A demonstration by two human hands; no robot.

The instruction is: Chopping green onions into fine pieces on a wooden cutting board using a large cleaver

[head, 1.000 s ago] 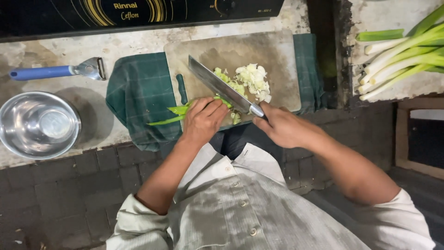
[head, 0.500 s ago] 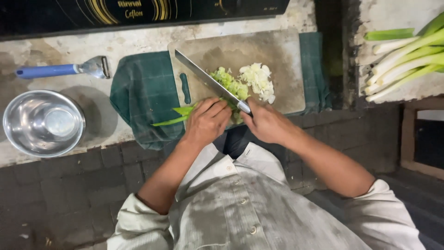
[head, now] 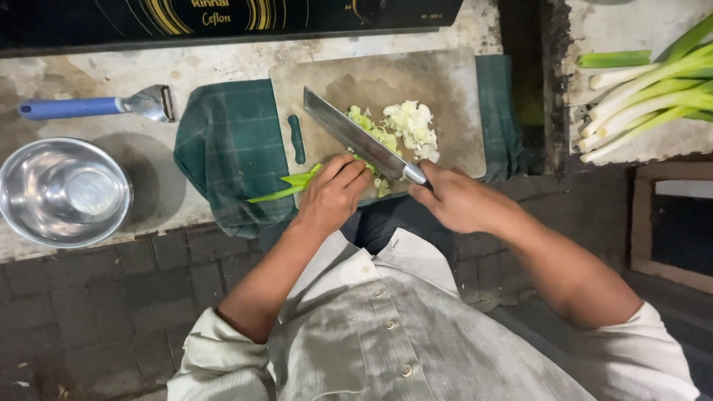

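Leek stalk, green (head: 286, 186), lies across the near edge of one grey rectangular cutting board (head: 445, 82), on one dark green checked cloth (head: 223, 141). One round steel bowl (head: 63, 191) sits far left. About six whole leeks (head: 646, 93) lie on the right counter. One broad steel knife (head: 360, 142): right hand (head: 460, 199) wrapped tight round its handle. Left hand (head: 333, 194) curled, fingertips pinning the stalk beside the blade. One pile of chopped pieces (head: 405, 128) behind the blade. One blue-handled peeler (head: 89, 106) upper left.
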